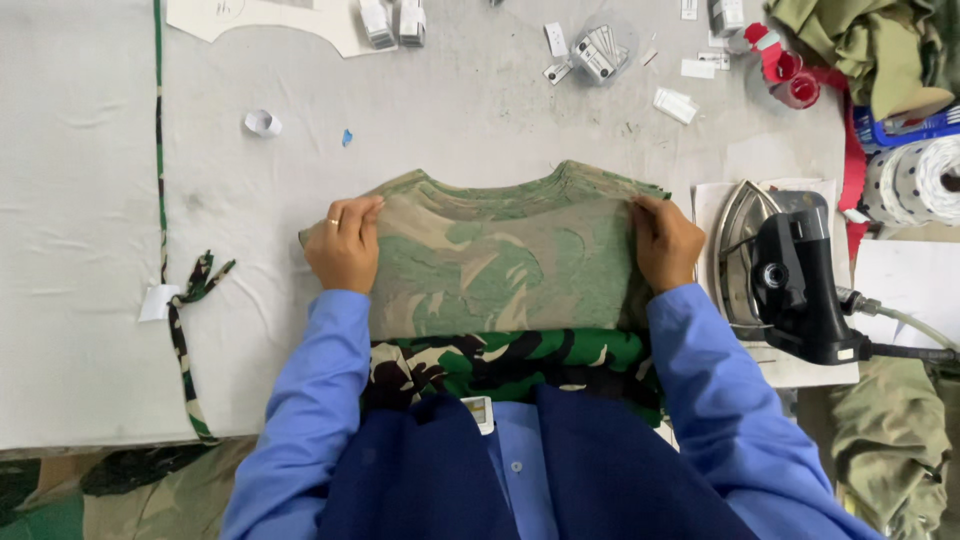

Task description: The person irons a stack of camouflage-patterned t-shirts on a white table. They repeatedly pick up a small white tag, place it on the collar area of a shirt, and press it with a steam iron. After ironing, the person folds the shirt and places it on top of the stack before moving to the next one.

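Seen from above, at a worktable (80,300) covered in pale grey cloth. At the near middle lay a camouflage garment (500,265), folded, its faded inner side up, with a darker green, black and white printed part (510,362) showing at the near edge. Left hand (345,245), ring on one finger, pressed flat on the garment's left edge, fingers curled over the fold and gripping the fabric. Right hand (665,243) did the same on the right edge, fingers closed over the cloth. Both arms in light blue sleeves (310,400), over a dark blue vest. Just right of the garment, a black and silver steam iron (785,270) rested on its side on a white pad, hose trailing right. To the left, a narrow camouflage strip (185,330) ran from far to near. Far across the table were small white tags (595,55), a crumpled paper scrap (262,123), a red cup (795,90) and heaped olive cloth (860,40). At the far right, a roll of white dotted material (915,180).
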